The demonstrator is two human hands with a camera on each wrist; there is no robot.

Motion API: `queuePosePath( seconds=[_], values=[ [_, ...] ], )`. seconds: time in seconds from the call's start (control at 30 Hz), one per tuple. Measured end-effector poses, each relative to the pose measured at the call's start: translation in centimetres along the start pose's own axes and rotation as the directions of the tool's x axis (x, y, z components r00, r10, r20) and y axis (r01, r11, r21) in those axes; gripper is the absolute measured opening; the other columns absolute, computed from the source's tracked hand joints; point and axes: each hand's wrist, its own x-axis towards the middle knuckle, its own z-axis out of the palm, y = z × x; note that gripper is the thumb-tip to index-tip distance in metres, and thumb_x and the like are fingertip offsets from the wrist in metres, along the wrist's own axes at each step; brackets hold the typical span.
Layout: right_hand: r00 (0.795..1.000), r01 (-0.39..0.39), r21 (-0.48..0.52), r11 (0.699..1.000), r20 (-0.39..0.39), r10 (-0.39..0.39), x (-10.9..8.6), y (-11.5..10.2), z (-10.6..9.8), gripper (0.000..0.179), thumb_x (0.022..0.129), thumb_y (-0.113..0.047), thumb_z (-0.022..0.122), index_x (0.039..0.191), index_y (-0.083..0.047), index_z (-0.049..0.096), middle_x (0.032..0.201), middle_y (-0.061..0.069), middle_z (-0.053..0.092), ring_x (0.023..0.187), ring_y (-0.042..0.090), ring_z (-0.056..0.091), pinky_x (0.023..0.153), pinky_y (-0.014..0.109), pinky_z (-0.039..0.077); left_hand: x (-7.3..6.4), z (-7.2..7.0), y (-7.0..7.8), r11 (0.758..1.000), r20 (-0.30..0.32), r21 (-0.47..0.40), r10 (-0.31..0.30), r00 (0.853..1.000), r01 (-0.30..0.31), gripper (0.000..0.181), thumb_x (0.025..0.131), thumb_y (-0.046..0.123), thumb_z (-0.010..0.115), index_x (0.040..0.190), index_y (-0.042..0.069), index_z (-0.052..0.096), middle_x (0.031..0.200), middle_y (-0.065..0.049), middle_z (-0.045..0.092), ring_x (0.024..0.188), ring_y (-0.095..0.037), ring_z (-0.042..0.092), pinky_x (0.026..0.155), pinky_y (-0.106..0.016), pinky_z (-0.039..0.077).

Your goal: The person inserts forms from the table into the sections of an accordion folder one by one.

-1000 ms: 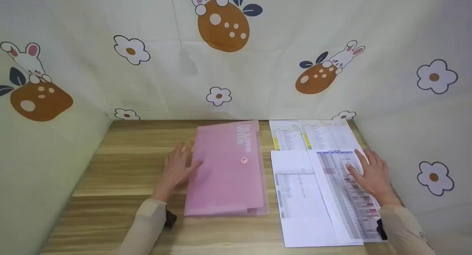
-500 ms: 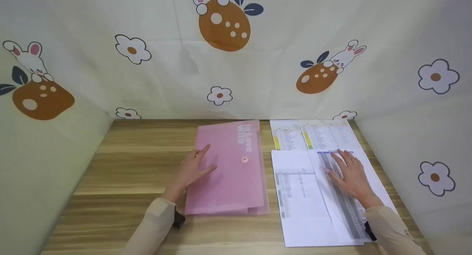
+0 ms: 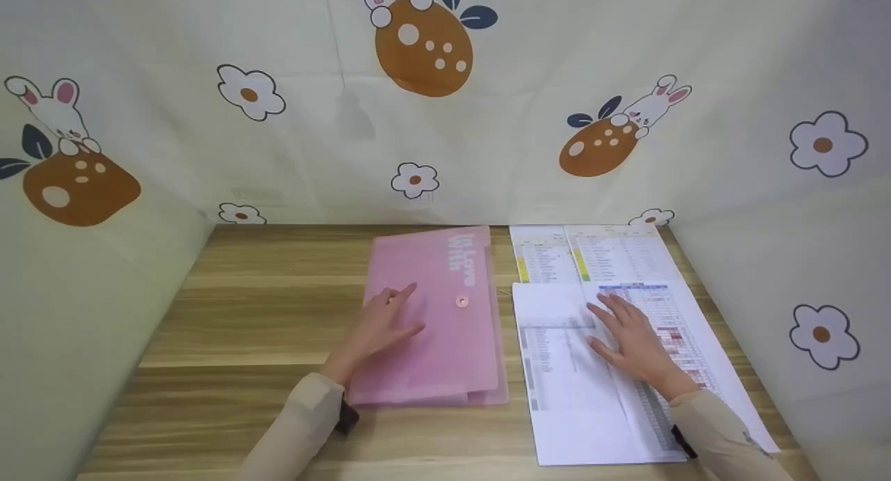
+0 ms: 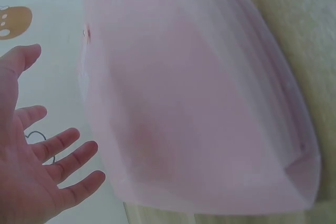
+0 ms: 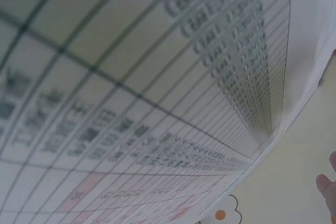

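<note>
A pink translucent document folder (image 3: 438, 356) with a round button and white lettering lies on the wooden table. My left hand (image 3: 379, 328) is over its left half, fingers spread and nothing gripped. In the left wrist view the left hand (image 4: 37, 156) shows spread fingers beside the folder (image 4: 173, 103). To the right lie printed sheets with tables. My right hand (image 3: 633, 338), fingers extended, is over the sheet with a blue header row (image 3: 689, 349), near where it overlaps another printed sheet (image 3: 567, 397). Printed rows of the sheet (image 5: 157, 77) fill most of the right wrist view.
Two more printed sheets, a narrow visible one (image 3: 543, 258) and a wider one (image 3: 619, 255), lie at the back right against the curtain. The patterned curtain (image 3: 292, 161) encloses the wooden table (image 3: 230, 328) at the back and both sides.
My left hand has moved right, from the folder's left edge to over its surface. My right hand has slid left across the printed sheets. Folder and sheets look unmoved.
</note>
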Motion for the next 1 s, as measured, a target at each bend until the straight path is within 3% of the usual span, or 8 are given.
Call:
queuePosePath(
  seconds=[0.33, 0.5, 0.8, 1.0],
  values=[
    [0.994, 0.08, 0.063, 0.995, 0.069, -0.084, 0.2, -2.3, 1.2, 0.054, 0.081, -0.036, 0.058, 0.127, -0.01, 0.047, 0.131, 0.014, 0.039, 0.122, 0.033, 0.027, 0.09, 0.054, 0.02, 0.1, 0.6, 1.0, 0.998, 0.091, 0.042, 0.031, 0.995, -0.035, 0.07, 0.077, 0.047, 0.058, 0.136, 0.017, 0.035, 0.114, -0.013, 0.047, 0.098, -0.028, 0.048, 0.08, -0.044, 0.037],
    [0.985, 0.148, 0.101, 0.984, 0.072, -0.156, 0.6, -3.5, 1.5, 0.054, 0.081, -0.037, 0.058, 0.127, -0.01, 0.048, 0.13, 0.014, 0.041, 0.121, 0.032, 0.029, 0.092, 0.049, 0.022, 0.3, 0.9, 1.5, 0.997, 0.121, 0.035, 0.063, 0.991, -0.067, 0.07, 0.078, 0.047, 0.057, 0.136, 0.016, 0.035, 0.116, -0.012, 0.046, 0.103, -0.028, 0.045, 0.084, -0.046, 0.034],
    [0.943, 0.315, 0.123, 0.941, 0.066, -0.325, 1.1, -5.6, 2.4, 0.052, 0.081, -0.037, 0.057, 0.124, -0.009, 0.05, 0.124, 0.013, 0.045, 0.117, 0.034, 0.034, 0.091, 0.046, 0.024, 0.6, 1.4, 2.1, 0.993, 0.144, 0.04, 0.106, 0.984, -0.113, 0.068, 0.078, 0.046, 0.057, 0.135, 0.015, 0.036, 0.113, -0.012, 0.047, 0.098, -0.026, 0.046, 0.079, -0.044, 0.036],
    [0.918, 0.358, 0.171, 0.918, 0.113, -0.38, 1.1, -7.2, 2.9, 0.05, 0.08, -0.036, 0.059, 0.122, -0.01, 0.051, 0.125, 0.013, 0.045, 0.118, 0.033, 0.034, 0.092, 0.046, 0.025, 0.8, 1.9, 2.6, 0.992, 0.181, 0.051, 0.103, 0.978, -0.114, 0.067, 0.079, 0.045, 0.056, 0.135, 0.015, 0.037, 0.114, -0.012, 0.046, 0.1, -0.026, 0.045, 0.081, -0.044, 0.035]
  ],
)
